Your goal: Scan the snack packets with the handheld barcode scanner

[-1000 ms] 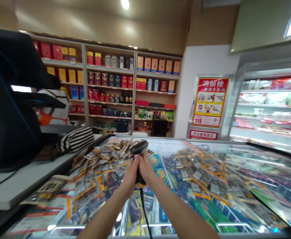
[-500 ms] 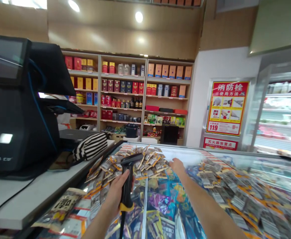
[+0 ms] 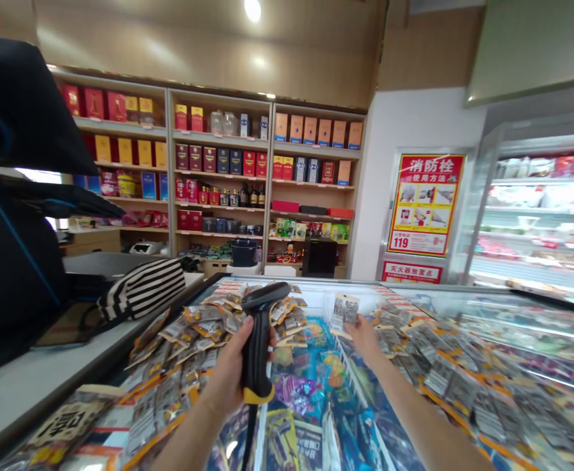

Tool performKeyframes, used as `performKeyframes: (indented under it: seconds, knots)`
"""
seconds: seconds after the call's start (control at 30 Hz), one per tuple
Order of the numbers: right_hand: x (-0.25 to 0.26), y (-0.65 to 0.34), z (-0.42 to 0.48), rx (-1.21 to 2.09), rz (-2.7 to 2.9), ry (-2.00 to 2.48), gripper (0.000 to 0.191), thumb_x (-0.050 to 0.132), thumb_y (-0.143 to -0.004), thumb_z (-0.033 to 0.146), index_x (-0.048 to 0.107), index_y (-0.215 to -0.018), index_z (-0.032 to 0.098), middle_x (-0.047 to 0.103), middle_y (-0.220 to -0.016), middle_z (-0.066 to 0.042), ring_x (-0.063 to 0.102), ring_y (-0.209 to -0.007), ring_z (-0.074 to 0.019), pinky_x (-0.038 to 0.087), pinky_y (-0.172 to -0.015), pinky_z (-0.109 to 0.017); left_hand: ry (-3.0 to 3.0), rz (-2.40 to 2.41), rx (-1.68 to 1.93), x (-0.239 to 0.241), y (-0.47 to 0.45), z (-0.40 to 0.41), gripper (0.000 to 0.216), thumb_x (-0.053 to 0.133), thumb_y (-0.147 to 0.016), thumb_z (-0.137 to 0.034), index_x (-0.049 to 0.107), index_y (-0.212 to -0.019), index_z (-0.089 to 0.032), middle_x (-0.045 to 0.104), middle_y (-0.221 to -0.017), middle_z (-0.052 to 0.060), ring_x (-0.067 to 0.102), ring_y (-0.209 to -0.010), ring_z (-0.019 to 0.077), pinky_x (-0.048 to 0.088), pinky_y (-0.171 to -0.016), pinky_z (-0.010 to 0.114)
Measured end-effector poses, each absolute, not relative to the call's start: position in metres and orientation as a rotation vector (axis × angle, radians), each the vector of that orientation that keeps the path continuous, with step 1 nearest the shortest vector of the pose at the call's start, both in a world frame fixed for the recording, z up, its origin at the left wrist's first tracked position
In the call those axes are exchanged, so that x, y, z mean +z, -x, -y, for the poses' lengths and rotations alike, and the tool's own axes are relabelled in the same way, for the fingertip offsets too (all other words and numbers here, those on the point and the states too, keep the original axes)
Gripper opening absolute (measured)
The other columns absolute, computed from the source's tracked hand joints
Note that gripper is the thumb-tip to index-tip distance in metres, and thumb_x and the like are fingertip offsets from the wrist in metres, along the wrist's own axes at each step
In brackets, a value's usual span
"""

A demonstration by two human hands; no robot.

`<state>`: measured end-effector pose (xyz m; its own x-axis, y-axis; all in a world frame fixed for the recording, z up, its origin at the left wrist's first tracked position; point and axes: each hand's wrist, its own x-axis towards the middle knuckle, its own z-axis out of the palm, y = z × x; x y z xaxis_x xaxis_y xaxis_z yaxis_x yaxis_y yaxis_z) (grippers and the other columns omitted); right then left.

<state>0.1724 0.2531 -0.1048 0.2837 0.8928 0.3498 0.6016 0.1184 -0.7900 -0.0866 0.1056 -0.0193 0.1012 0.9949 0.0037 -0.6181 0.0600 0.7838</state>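
Observation:
My left hand (image 3: 233, 373) is wrapped round the handle of a black barcode scanner (image 3: 260, 340) with a yellow band, held upright over the glass lid of a chest freezer (image 3: 316, 297). My right hand (image 3: 363, 333) reaches forward and pinches a small clear snack packet (image 3: 343, 311), lifted above the glass. A heap of similar packets (image 3: 203, 333) lies left of the scanner. Another heap (image 3: 434, 353) spreads to the right of my right arm.
A black till screen (image 3: 17, 196) stands on the grey counter (image 3: 27, 379) at left, with a striped pouch (image 3: 142, 288) beside it. Shelves of boxed goods (image 3: 218, 170) line the back wall. An open chiller (image 3: 537, 216) stands at right.
A second ago both hands were on the scanner. The right hand let go, reached to the packets and now holds one up. The scanner stays in my left hand.

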Motion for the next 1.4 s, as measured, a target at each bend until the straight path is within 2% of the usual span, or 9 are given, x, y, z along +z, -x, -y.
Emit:
performKeyframes:
  seconds: [0.13, 0.37, 0.53, 0.73, 0.97, 1.23, 1.4]
  knots:
    - [-0.11, -0.193, -0.238, 0.445, 1.264, 1.392, 0.03, 0.044, -0.062, 0.031, 0.049, -0.088, 0.015, 0.061, -0.075, -0.005, 0.056, -0.064, -0.017, 0.041, -0.052, -0.025, -0.757, -0.533, 1.159, -0.027, 0.057, -0.097, 0.034, 0.043, -0.071, -0.04, 0.055, -0.083, -0.011, 0.056, -0.058, 0.004, 0.05, -0.047, 0.009, 0.04, -0.044, 0.019]
    - [-0.1, -0.204, -0.23, 0.514, 1.292, 1.397, 0.032, 0.04, -0.065, 0.031, 0.046, -0.092, 0.015, 0.06, -0.083, -0.007, 0.056, -0.066, -0.0173, 0.042, -0.051, -0.025, -0.88, -0.545, 1.096, -0.041, 0.067, -0.102, 0.038, 0.037, -0.073, -0.045, 0.053, -0.089, -0.014, 0.053, -0.059, 0.001, 0.044, -0.045, 0.0063, 0.034, -0.043, 0.018]
    - [-0.098, -0.201, -0.225, 0.464, 1.377, 1.399, 0.027, 0.04, -0.064, 0.027, 0.047, -0.088, 0.015, 0.061, -0.082, -0.007, 0.057, -0.068, -0.0175, 0.042, -0.056, -0.025, -0.928, -0.631, 1.016, -0.038, 0.079, -0.102, 0.04, 0.037, -0.071, -0.049, 0.054, -0.081, -0.014, 0.051, -0.058, 0.001, 0.042, -0.043, 0.0065, 0.031, -0.041, 0.019]
    - [-0.097, -0.201, -0.223, 0.261, 1.477, 1.532, 0.022, 0.039, -0.064, 0.027, 0.05, -0.081, 0.017, 0.062, -0.073, -0.004, 0.056, -0.066, -0.018, 0.04, -0.055, -0.025, -0.974, -0.639, 1.02, -0.037, 0.078, -0.096, 0.035, 0.037, -0.072, -0.046, 0.053, -0.08, -0.015, 0.051, -0.058, 0.001, 0.041, -0.041, 0.0066, 0.031, -0.042, 0.019]
    - [-0.091, -0.199, -0.218, 0.111, 1.53, 1.564, 0.019, 0.04, -0.064, 0.026, 0.051, -0.075, 0.017, 0.061, -0.065, -0.005, 0.056, -0.065, -0.0185, 0.037, -0.057, -0.024, -1.103, -0.743, 1.059, -0.035, 0.069, -0.088, 0.04, 0.043, -0.067, -0.049, 0.054, -0.078, -0.012, 0.049, -0.048, 0.001, 0.037, -0.037, 0.0069, 0.029, -0.039, 0.019]
    - [-0.087, -0.199, -0.216, 0.074, 1.528, 1.59, 0.02, 0.039, -0.064, 0.026, 0.053, -0.076, 0.017, 0.06, -0.064, -0.004, 0.054, -0.062, -0.0172, 0.037, -0.055, -0.023, -1.077, -0.835, 1.037, -0.033, 0.071, -0.09, 0.038, 0.043, -0.067, -0.048, 0.055, -0.077, -0.013, 0.05, -0.046, 0.001, 0.039, -0.037, 0.0078, 0.031, -0.039, 0.019]
    - [-0.08, -0.192, -0.211, 0.257, 1.576, 1.532, 0.017, 0.04, -0.062, 0.024, 0.053, -0.071, 0.018, 0.059, -0.058, -0.002, 0.054, -0.056, -0.0152, 0.038, -0.048, -0.021, -0.991, -0.793, 1.034, -0.035, 0.074, -0.092, 0.036, 0.044, -0.068, -0.046, 0.055, -0.076, -0.013, 0.05, -0.049, 0.001, 0.041, -0.039, 0.0071, 0.033, -0.04, 0.019]
